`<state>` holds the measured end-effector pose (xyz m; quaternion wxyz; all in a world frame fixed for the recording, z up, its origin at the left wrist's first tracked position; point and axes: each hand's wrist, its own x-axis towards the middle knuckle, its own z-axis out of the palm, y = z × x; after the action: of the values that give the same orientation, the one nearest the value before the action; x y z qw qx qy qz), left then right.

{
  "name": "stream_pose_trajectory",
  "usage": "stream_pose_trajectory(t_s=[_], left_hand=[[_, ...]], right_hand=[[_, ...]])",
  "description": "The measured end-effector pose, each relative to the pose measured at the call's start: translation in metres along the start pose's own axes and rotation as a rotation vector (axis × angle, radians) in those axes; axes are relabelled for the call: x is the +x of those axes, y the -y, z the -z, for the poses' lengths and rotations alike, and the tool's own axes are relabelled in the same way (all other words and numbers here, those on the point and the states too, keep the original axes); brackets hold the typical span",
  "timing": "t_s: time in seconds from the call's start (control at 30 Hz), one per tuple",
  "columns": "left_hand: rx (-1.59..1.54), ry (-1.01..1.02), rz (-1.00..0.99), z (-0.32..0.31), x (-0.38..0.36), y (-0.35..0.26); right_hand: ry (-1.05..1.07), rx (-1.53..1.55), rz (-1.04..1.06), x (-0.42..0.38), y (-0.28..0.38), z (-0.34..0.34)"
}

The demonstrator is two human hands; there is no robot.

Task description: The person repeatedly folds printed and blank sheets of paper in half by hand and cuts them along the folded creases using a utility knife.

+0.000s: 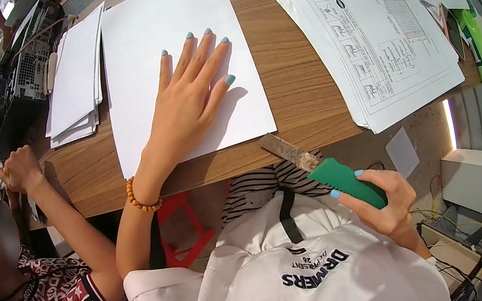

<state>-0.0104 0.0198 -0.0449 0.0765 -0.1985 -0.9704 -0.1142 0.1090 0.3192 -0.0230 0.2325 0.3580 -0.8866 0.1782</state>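
Observation:
My left hand lies palm down on a large white sheet of paper, its fingers spread. A beaded bracelet circles that wrist. My right hand is closed around the green handle of a scraper, off the front edge of the desk. The scraper's flat metal blade looks worn and rusty and points up and left, its tip near the paper's lower right corner. Part of the handle's end is hidden by my fingers.
The wooden desk also bears a stack of printed drawings at right and smaller white papers at left. Black computer equipment stands behind those. Another person's hand is at the left edge. A red stool stands below.

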Motion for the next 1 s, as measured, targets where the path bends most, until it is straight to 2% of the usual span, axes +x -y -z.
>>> stream_pose_trajectory(t_s=[0.37, 0.63, 0.8, 1.0], left_hand=[[0.012, -0.053, -0.046, -0.002, -0.001, 0.003], [0.106, 0.014, -0.080, 0.003, -0.002, -0.001], [0.112, 0.020, -0.099, 0.002, -0.002, -0.001], [0.104, 0.009, -0.111, 0.003, -0.002, -0.001]], right_hand=[[0.069, -0.016, -0.001, 0.003, 0.001, 0.001], [0.033, 0.010, -0.032, 0.004, 0.004, -0.009], [0.067, 0.057, -0.164, 0.015, 0.013, -0.008], [0.020, -0.005, -0.186, 0.034, 0.011, -0.026]])
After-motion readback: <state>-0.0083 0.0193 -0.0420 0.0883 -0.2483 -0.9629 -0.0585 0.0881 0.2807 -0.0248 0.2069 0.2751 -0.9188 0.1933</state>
